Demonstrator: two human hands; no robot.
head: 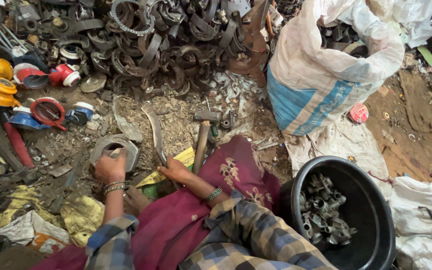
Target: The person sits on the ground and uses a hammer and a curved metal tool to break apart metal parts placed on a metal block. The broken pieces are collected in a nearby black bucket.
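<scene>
Our left hand [110, 167] grips a grey metal ring [114, 150]; our right hand [174, 170] clasps a curved strip [155, 131]. Hammer [203, 137] beside, scrap heap [166, 45] at upper centre, littered dirt floor [406, 145].

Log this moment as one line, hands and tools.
left hand: on grey metal block | right hand: gripping curved metal strip | hammer: lying beside | bucket: holds fittings

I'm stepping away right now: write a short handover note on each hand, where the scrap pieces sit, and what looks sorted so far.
Left hand: resting on the grey metal housing on the ground, gripping its edge.
Right hand: closed on a curved metal strip that points away from the body.
Hammer: lying free beside the right hand.
Done: black tub at right holds a small pile of metal fittings.
Left: large heap of curved scrap ahead; white sack beside it.
</scene>
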